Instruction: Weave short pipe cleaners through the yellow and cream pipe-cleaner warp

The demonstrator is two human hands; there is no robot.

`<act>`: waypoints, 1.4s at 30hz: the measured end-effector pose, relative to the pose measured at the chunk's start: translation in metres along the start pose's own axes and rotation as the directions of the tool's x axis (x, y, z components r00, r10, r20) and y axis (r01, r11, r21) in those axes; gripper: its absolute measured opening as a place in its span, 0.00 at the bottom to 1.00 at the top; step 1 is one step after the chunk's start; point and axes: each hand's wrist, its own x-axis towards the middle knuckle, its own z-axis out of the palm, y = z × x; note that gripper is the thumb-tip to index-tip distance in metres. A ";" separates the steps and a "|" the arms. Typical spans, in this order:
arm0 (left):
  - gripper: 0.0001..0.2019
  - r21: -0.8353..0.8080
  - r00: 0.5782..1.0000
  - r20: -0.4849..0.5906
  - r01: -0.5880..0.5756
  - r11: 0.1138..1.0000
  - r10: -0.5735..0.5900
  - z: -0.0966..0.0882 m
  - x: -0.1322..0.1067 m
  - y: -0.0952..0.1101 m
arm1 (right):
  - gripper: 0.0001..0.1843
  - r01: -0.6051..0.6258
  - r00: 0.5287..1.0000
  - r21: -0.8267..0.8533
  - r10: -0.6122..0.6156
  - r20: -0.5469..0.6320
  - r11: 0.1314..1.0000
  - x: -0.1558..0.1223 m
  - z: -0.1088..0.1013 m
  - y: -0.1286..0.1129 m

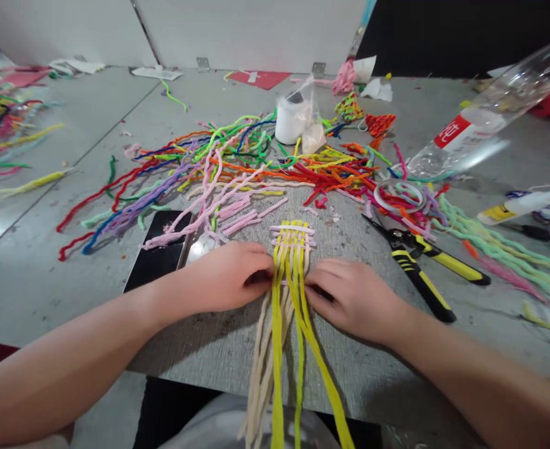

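A small weave (294, 236) of yellow and cream pipe cleaners, crossed by short pale pink ones, lies flat on the table in front of me. Its long yellow strands (277, 349) and cream strands (259, 368) hang towards me over the table's edge. My left hand (244, 274) is closed in a pinch at the left side of the strands. Opposite it, my right hand (343, 290) pinches at their right side. Between the fingertips a bit of a pink pipe cleaner (284, 284) shows, passing among the strands; its ends are hidden by my fingers.
Loose pipe cleaners (163, 165) in many colours spread across the back. Black and yellow pliers (419, 262) lie right, near a tape roll (399, 195) and a plastic bottle (478, 125). A phone (156, 255) lies left, partly behind my forearm. A white spool (291, 121) stands behind.
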 end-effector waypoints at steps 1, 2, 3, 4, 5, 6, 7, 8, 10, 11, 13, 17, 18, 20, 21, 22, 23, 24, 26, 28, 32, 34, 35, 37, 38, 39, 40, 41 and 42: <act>0.04 0.009 1.000 0.003 0.000 1.000 0.000 0.001 0.000 0.000 | 0.12 0.000 1.000 -0.004 0.000 0.001 1.000 0.000 0.000 -0.001; 0.04 0.013 1.000 0.006 0.000 1.000 0.000 0.001 -0.001 0.000 | 0.12 -0.001 1.000 -0.007 0.001 0.006 1.000 0.000 0.000 -0.001; 0.05 0.016 1.000 0.009 -0.001 1.000 0.001 0.000 -0.001 0.000 | 0.12 -0.003 1.000 -0.008 0.003 0.012 1.000 0.001 0.000 -0.001; 0.05 0.018 1.000 0.010 -0.005 1.000 0.004 0.000 -0.001 0.001 | 0.12 -0.004 1.000 -0.007 0.004 0.021 1.000 0.001 0.000 -0.001; 0.05 0.018 1.000 0.010 -0.011 1.000 0.011 0.000 -0.001 0.001 | 0.11 -0.003 1.000 -0.001 0.003 0.030 1.000 0.001 0.000 -0.001; 0.05 0.016 1.000 0.009 -0.022 1.000 0.021 -0.001 -0.001 0.002 | 0.11 0.001 0.999 0.008 -0.002 0.036 1.000 0.001 0.000 0.000; 0.05 0.013 0.999 0.011 -0.038 0.999 0.038 -0.001 -0.001 0.002 | 0.12 0.009 0.999 0.018 -0.010 0.044 1.000 0.001 -0.001 0.001; 0.05 0.006 0.998 0.015 -0.060 0.998 0.060 -0.001 0.000 0.003 | 0.12 0.017 0.998 0.027 -0.019 0.052 0.999 0.001 -0.002 0.002; 0.05 0.000 0.995 0.013 -0.096 0.995 0.096 0.001 0.000 0.005 | 0.11 0.039 0.996 0.039 -0.042 0.074 0.998 0.001 -0.004 0.005; 0.04 0.007 0.995 0.005 -0.103 0.995 0.103 0.003 0.001 0.005 | 0.11 0.048 0.995 0.042 -0.052 0.088 0.998 0.001 -0.006 0.006; 0.05 0.041 0.996 -0.015 -0.091 0.995 0.091 0.007 0.001 0.006 | 0.11 0.050 0.992 0.046 -0.055 0.117 0.998 0.002 -0.010 0.010; 0.06 0.095 0.999 -0.030 -0.015 0.995 0.018 0.013 0.001 0.006 | 0.10 0.012 0.992 0.051 -0.018 0.124 0.999 0.003 -0.011 0.016; 0.06 0.097 0.999 -0.037 0.005 0.995 -0.001 0.013 0.001 0.005 | 0.11 0.002 0.994 0.049 -0.007 0.109 0.999 0.004 -0.011 0.017; 0.06 0.094 0.997 -0.058 0.046 0.995 -0.041 0.013 0.003 0.004 | 0.11 -0.025 0.997 0.038 0.023 0.072 0.999 0.004 -0.009 0.017; 0.05 0.091 0.996 -0.072 0.066 0.994 -0.059 0.013 0.004 0.003 | 0.12 -0.041 0.998 0.030 0.039 0.055 0.999 0.004 -0.008 0.017; 0.05 0.086 0.994 -0.084 0.083 0.993 -0.076 0.013 0.005 0.001 | 0.12 -0.054 0.998 0.021 0.053 0.043 0.998 0.005 -0.007 0.017; 0.04 0.082 0.991 -0.097 0.097 0.992 -0.089 0.013 0.006 0.001 | 0.12 -0.062 0.997 0.012 0.061 0.035 0.998 0.005 -0.006 0.017; 0.04 0.077 0.989 -0.108 0.108 0.991 -0.100 0.013 0.007 0.000 | 0.13 -0.063 0.998 0.001 0.063 0.032 0.998 0.005 -0.006 0.017; 0.05 0.073 0.986 -0.125 0.121 0.990 -0.112 0.013 0.009 -0.001 | 0.14 -0.045 0.998 -0.025 0.046 0.033 0.999 0.006 -0.006 0.018; 0.05 0.080 0.983 -0.135 0.138 0.987 -0.126 0.014 0.011 -0.001 | 0.14 -0.014 0.999 -0.057 0.017 0.045 0.998 0.007 -0.007 0.020; 0.04 0.119 0.973 -0.161 0.188 0.975 -0.168 0.016 0.015 -0.001 | 0.15 0.013 0.998 -0.126 -0.004 0.068 0.992 0.009 -0.010 0.027; 0.04 0.127 0.967 -0.179 0.204 0.971 -0.180 0.017 0.018 -0.002 | 0.16 -0.011 0.998 -0.145 0.020 0.060 0.989 0.010 -0.010 0.030; 0.04 0.127 0.965 -0.190 0.207 0.970 -0.181 0.017 0.019 -0.003 | 0.15 -0.025 0.998 -0.149 0.034 0.054 0.989 0.011 -0.010 0.031; 0.05 0.126 0.962 -0.207 0.206 0.970 -0.178 0.018 0.020 -0.004 | 0.15 -0.048 0.998 -0.144 0.055 0.039 0.988 0.011 -0.009 0.032; 0.05 0.127 0.962 -0.211 0.203 0.971 -0.173 0.018 0.020 -0.004 | 0.15 -0.054 0.998 -0.135 0.059 0.033 0.989 0.012 -0.009 0.032; 0.05 0.128 0.963 -0.212 0.197 0.972 -0.167 0.018 0.019 -0.005 | 0.14 -0.059 0.998 -0.124 0.062 0.028 0.991 0.012 -0.009 0.032; 0.05 0.128 0.964 -0.210 0.191 0.973 -0.162 0.017 0.019 -0.005 | 0.14 -0.063 0.998 -0.109 0.066 0.020 0.992 0.012 -0.008 0.031; 0.05 0.125 0.966 -0.205 0.185 0.975 -0.157 0.017 0.018 -0.005 | 0.13 -0.068 0.998 -0.094 0.070 0.011 0.993 0.012 -0.008 0.030; 0.05 0.119 0.967 -0.201 0.180 0.976 -0.154 0.017 0.017 -0.006 | 0.12 -0.072 0.997 -0.080 0.072 0.001 0.994 0.011 -0.008 0.030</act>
